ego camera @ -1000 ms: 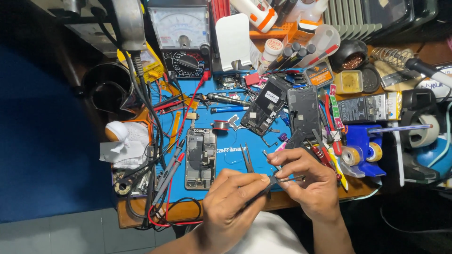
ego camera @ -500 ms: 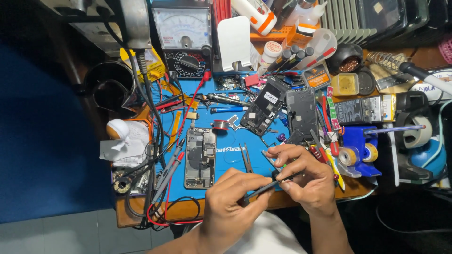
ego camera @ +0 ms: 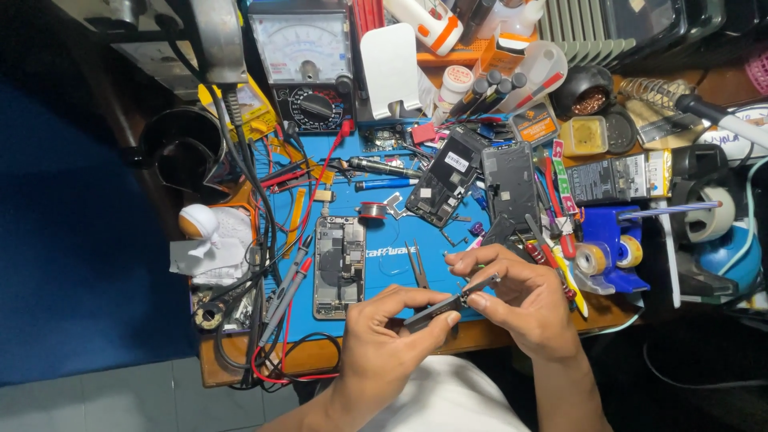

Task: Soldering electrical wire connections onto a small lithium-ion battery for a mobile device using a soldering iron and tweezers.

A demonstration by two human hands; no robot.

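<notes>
My left hand (ego camera: 394, 340) and my right hand (ego camera: 522, 302) are together over the front edge of the blue work mat (ego camera: 384, 256). Between them they pinch a small dark flat part (ego camera: 442, 306), tilted up to the right. My left fingers grip its lower end and my right thumb and forefinger its upper end. An opened phone body (ego camera: 338, 266) lies on the mat just left of my hands. Metal tweezers (ego camera: 418, 268) lie on the mat right behind my left hand.
A black phone back (ego camera: 446, 178) and a dark frame (ego camera: 510, 188) lie further back. An analog multimeter (ego camera: 304, 60) stands at the rear with red and black leads trailing left. Blue tape dispensers (ego camera: 610, 250), screwdrivers, bottles and a soldering iron stand (ego camera: 664, 92) crowd the right side.
My hands and the dark part have shifted slightly; the part is now tilted more steeply between my fingers. Nothing else on the bench has moved.
</notes>
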